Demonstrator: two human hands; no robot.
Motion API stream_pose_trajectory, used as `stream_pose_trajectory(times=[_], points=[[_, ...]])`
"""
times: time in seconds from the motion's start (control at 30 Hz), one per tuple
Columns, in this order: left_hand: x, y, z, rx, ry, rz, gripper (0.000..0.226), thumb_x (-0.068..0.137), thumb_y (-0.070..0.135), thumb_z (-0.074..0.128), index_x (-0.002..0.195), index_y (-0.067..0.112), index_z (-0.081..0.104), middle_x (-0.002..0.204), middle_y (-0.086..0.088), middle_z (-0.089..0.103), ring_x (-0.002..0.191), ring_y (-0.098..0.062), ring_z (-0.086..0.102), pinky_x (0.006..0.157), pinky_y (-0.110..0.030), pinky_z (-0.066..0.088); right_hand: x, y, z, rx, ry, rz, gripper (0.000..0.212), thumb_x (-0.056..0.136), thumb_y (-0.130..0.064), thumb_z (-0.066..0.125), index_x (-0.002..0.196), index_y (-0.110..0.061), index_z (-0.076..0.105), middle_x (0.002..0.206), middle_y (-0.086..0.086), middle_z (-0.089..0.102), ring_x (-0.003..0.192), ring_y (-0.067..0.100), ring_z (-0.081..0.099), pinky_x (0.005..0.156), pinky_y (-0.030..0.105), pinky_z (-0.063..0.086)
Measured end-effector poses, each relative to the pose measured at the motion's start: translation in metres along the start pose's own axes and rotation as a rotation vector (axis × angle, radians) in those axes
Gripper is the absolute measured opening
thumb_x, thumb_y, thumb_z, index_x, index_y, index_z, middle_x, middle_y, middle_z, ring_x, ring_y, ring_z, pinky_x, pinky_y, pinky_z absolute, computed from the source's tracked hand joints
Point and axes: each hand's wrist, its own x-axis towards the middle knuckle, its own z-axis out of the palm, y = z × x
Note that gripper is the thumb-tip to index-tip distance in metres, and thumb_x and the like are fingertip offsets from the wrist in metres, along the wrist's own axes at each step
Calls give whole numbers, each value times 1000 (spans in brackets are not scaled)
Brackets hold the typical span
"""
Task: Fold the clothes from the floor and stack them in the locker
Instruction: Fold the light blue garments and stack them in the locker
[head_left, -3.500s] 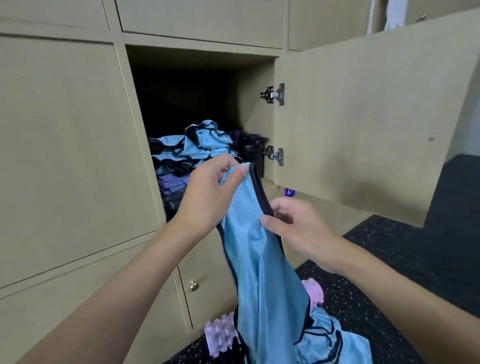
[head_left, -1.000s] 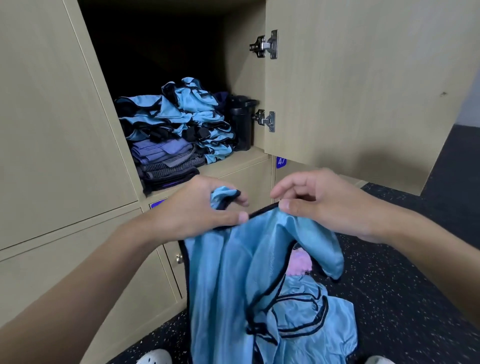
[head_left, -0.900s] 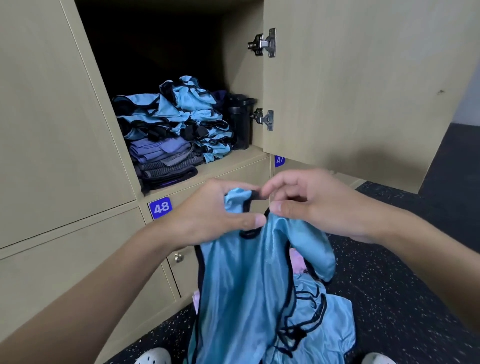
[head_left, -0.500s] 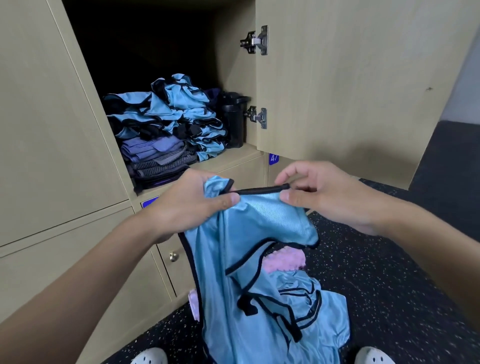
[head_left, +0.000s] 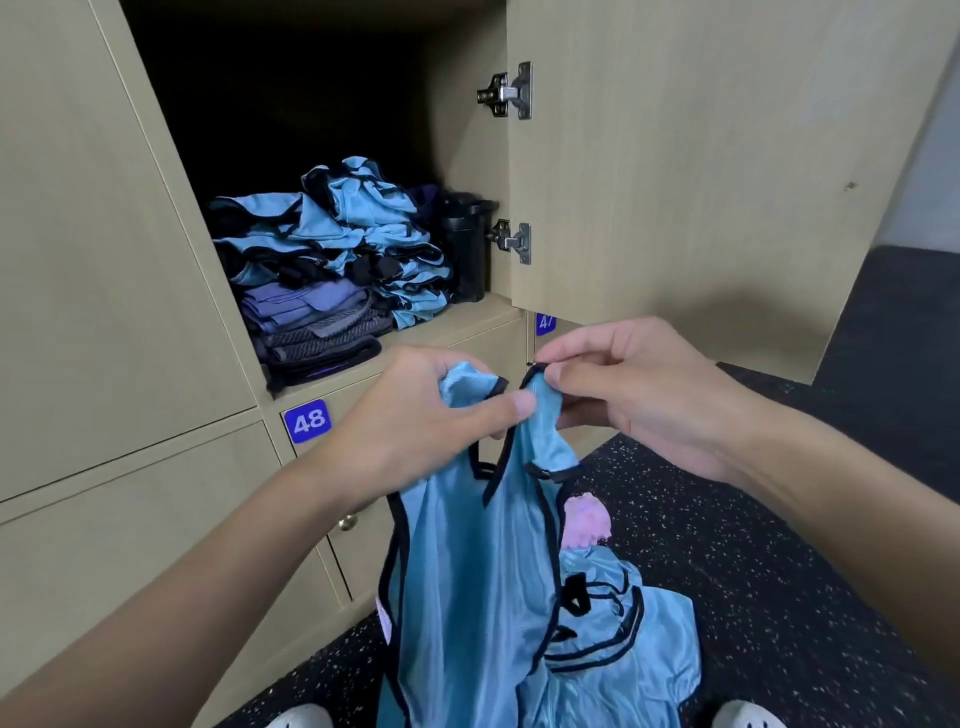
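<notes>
Fingers of left hand (head_left: 415, 421) and right hand (head_left: 644, 395) pinch blue bib (head_left: 467, 597) near label 48 (head_left: 307, 421) and label 47 (head_left: 545, 323).

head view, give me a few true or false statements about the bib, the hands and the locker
1. The left hand and the right hand both hold the top of the light blue bib. True.
2. The locker door is shut. False: it stands open.
3. Inside the locker lie folded clothes in a stack. True.
4. The black container stands left of the folded clothes. False: it stands to their right, by the hinges.
5. The floor holds no clothes. False: blue fabric lies there under the hanging bib.
6. The label below the folded clothes reads 48. True.
</notes>
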Motion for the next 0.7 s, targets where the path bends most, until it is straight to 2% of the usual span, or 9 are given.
stream_pose_trajectory(times=[0.07,0.13,0.23,0.33,0.43,0.53,0.63,0.7], points=[[-3,6,3,-39,9,3,47,79,47,76,76,1,67,59,-2,49,51,-14,36,47,-25,28,2,1,4,31,54,4,9,90,7,62,97,4,67,68,9,69,62,18,68,63,24,58],[-5,10,7,-58,13,1,51,75,43,81,76,-5,63,56,-2,44,51,-16,34,45,-27,25,3,2,8,50,102,5,9,89,8,63,95,4,67,65,9,69,57,15,67,61,24,57],[-8,10,11,-26,-20,-48,44,73,33,86,73,-5,63,53,0,45,48,-14,34,45,-26,26,3,2,13,79,150,-2,9,89,8,63,96,5,67,73,17,71,59,20,69,60,26,58],[-8,6,11,19,-26,-82,34,79,23,82,75,-5,64,55,-2,47,49,-14,36,47,-25,28,3,2,14,115,173,-5,6,89,9,63,94,10,66,81,22,71,64,23,72,61,27,59],[-6,4,3,45,-2,-53,21,82,16,77,70,2,66,56,-2,51,50,-13,40,49,-25,33,4,1,10,112,139,50,6,90,4,64,91,10,66,79,21,71,66,24,71,65,31,62],[-6,4,-7,72,23,-22,15,84,11,73,69,11,70,59,-7,57,50,-11,43,48,-23,36,4,1,4,29,74,123,8,91,-5,67,90,3,67,77,17,67,70,22,67,70,32,59],[-7,3,-16,96,53,-8,13,84,8,71,73,14,73,54,6,53,46,-7,39,44,-17,33,4,5,0,-116,45,100,14,93,-13,66,90,0,68,90,13,69,84,16,65,76,32,54],[-7,2,-20,102,61,-1,13,84,7,71,75,17,74,55,8,55,47,-7,41,45,-17,34,4,6,-2,-196,15,53,21,97,-17,62,94,3,67,93,10,70,87,13,63,83,33,51]])
